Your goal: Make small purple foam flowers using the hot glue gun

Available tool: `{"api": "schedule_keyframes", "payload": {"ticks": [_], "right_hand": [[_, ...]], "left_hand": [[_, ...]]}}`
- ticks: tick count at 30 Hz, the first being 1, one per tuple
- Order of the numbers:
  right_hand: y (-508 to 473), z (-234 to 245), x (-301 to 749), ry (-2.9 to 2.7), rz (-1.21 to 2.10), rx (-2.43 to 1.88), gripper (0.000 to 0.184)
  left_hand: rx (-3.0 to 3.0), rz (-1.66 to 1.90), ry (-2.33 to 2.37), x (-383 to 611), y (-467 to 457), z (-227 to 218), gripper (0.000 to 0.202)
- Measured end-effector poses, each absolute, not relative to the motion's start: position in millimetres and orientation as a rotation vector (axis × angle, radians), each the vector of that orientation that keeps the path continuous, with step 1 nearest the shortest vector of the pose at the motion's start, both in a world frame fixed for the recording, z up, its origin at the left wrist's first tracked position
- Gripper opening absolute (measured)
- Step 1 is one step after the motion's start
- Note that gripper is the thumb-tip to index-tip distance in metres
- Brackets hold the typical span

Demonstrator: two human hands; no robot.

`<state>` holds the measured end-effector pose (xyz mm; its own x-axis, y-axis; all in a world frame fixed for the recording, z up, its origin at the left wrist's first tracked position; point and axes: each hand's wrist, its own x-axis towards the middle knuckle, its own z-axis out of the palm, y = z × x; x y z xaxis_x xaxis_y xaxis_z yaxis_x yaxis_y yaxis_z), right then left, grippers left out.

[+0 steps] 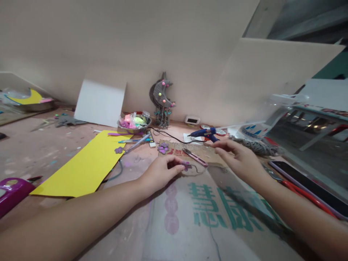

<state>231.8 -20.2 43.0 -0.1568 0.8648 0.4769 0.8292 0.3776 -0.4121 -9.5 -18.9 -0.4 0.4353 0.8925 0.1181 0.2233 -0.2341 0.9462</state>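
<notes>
My left hand (pixel 160 173) rests on a sheet of cardboard (pixel 195 214) with green print, its fingertips pinched on a small purple flower (pixel 186 166) fixed to a thin wire loop. My right hand (pixel 239 157) hovers just right of it, fingers loosely curled, palm down, nothing visible in it. A pair of pink-handled snips (pixel 195 157) lies between the two hands. More purple flowers (pixel 163 148) lie just beyond.
A yellow paper sheet (pixel 84 165) lies left. Behind stand a metal bowl of coloured bits (pixel 134 122), a grey moon ornament (pixel 162 98), pens (pixel 137 141) and a blue glue gun (pixel 205 134). A phone (pixel 310 185) and red-handled tool (pixel 307 194) lie right; a purple handle (pixel 12 190) far left.
</notes>
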Motion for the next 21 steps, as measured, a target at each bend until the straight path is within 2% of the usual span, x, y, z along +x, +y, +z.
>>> {"api": "schedule_keyframes", "payload": {"ticks": [4, 7, 11, 14, 17, 21], "right_hand": [[-6.9, 37.6, 237.5, -2.179, 0.014, -1.489, 0.017], [14.1, 33.6, 253.9, -2.055, -0.071, -1.602, 0.021], [32.1, 31.8, 269.2, -1.859, 0.075, -1.66, 0.027], [17.3, 33.1, 253.7, -1.813, 0.058, -1.603, 0.026], [-10.6, 34.7, 220.8, -1.957, 0.366, -1.525, 0.026], [-30.6, 31.4, 188.1, -2.001, 0.758, -1.464, 0.039]], "left_hand": [[1.69, 0.889, 0.95, -9.0, -16.8, -2.1, 0.018], [1.685, 0.907, 0.947, -9.4, -16.2, -2.2, 0.017], [1.641, 0.899, 0.931, -9.8, -17.1, -0.7, 0.017], [1.608, 0.911, 0.935, -9.6, -17.9, 0.4, 0.015], [1.601, 0.918, 0.93, -9.2, -17.9, 0.2, 0.016], [1.653, 0.952, 0.945, -9.6, -16.3, -1.9, 0.018]]}}
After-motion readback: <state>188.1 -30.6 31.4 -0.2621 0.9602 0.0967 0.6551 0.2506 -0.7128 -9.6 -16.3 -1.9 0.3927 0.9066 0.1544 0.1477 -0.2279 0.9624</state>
